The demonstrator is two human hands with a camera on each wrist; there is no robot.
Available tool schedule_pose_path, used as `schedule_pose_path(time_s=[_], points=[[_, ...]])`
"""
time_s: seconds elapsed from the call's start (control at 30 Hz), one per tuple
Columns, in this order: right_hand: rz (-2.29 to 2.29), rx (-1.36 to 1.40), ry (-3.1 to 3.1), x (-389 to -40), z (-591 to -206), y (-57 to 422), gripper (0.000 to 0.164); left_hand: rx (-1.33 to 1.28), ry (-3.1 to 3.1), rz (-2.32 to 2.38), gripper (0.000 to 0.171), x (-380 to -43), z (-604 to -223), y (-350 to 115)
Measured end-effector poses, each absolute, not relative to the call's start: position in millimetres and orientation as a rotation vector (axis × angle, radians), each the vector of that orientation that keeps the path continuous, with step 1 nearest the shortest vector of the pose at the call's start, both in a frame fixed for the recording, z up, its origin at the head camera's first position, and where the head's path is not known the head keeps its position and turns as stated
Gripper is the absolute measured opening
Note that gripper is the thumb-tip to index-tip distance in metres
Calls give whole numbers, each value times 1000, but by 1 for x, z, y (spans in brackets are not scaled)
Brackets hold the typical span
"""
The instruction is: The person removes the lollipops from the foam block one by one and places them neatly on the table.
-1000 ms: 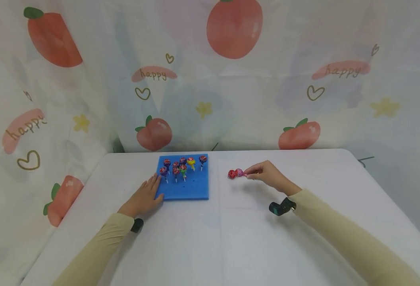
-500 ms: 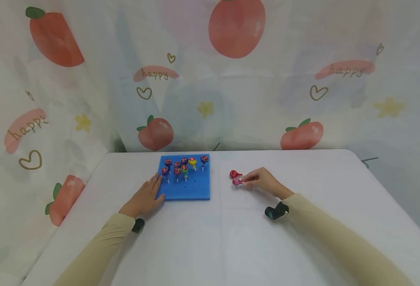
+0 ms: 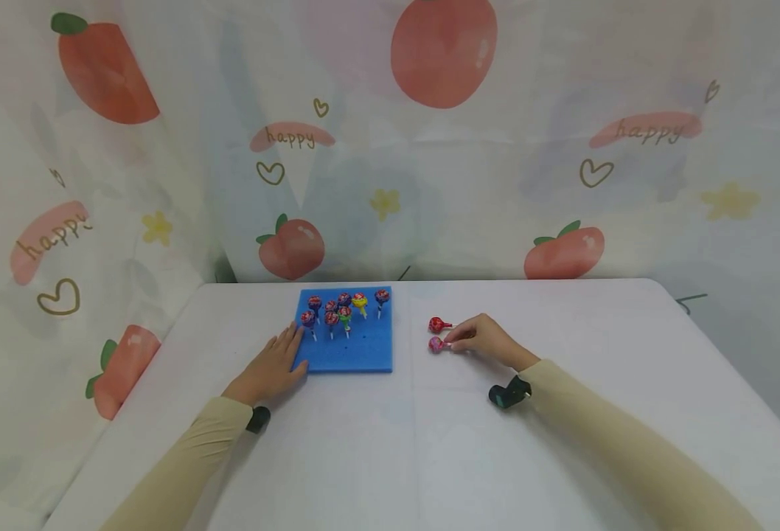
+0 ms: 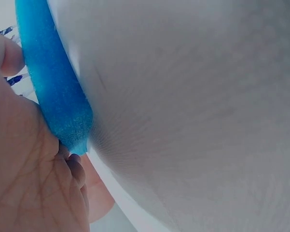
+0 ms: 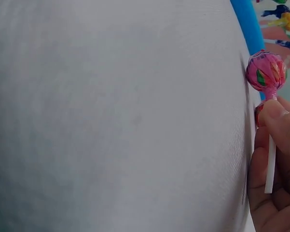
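My right hand (image 3: 488,341) pinches the white stick of a pink-wrapped lollipop (image 5: 266,72) between thumb and fingers, low over the white table. A red-wrapped lollipop (image 3: 436,324) lies just behind it on the table, mostly hidden by the hand in the right wrist view. My left hand (image 3: 272,369) rests with fingers spread against the left edge and near corner of a blue foam board (image 3: 363,359); in the left wrist view its palm lies beside the board's edge (image 4: 62,92). Several lollipops stand upright in the board, among them a yellow one (image 3: 360,301) and a green one (image 3: 344,314).
The white table (image 3: 390,457) ends at a hanging cloth (image 3: 430,199) printed with peaches and hearts, which also runs along the left side. Small dark holes (image 3: 346,346) show in the board's front part. A dark wrist camera (image 3: 509,393) sits under the right wrist.
My right hand has moved toward me with the pink lollipop, drawing it apart from the red one, which stays behind on the table. The left hand and board stay in place.
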State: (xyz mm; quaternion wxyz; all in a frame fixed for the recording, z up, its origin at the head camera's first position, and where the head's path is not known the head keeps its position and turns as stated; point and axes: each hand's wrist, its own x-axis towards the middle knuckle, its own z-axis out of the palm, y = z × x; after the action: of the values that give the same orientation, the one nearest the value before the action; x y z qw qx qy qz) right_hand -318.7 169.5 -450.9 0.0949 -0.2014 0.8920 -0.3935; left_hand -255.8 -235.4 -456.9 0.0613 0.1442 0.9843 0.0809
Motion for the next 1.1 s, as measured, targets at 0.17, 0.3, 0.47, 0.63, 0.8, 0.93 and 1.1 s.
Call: schedule_pose_path(time_s=[0.17, 0.3, 0.47, 0.63, 0.8, 0.93, 1.1], points=[[-1144, -598, 2677, -318, -451, 167, 12, 450, 2985, 252, 71, -255, -455, -235], [-1119, -619, 2694, -316, -449, 169, 11, 464, 2990, 252, 70, -255, -456, -235], [-1081, -638, 2712, -317, -450, 176, 11, 465, 2990, 240, 70, -255, -456, -234], [-1080, -609, 2720, -317, -450, 183, 13, 464, 2994, 240, 70, -254, -454, -234], [-1080, -574, 2716, -317, -450, 187, 15, 471, 2996, 245, 70, -254, -454, -234], [-1064, -575, 2716, -318, -449, 187, 15, 469, 2995, 241, 70, -254, -455, -235], [-1033, -580, 2707, -319, -449, 186, 12, 474, 2997, 234, 70, -255, -455, -235]])
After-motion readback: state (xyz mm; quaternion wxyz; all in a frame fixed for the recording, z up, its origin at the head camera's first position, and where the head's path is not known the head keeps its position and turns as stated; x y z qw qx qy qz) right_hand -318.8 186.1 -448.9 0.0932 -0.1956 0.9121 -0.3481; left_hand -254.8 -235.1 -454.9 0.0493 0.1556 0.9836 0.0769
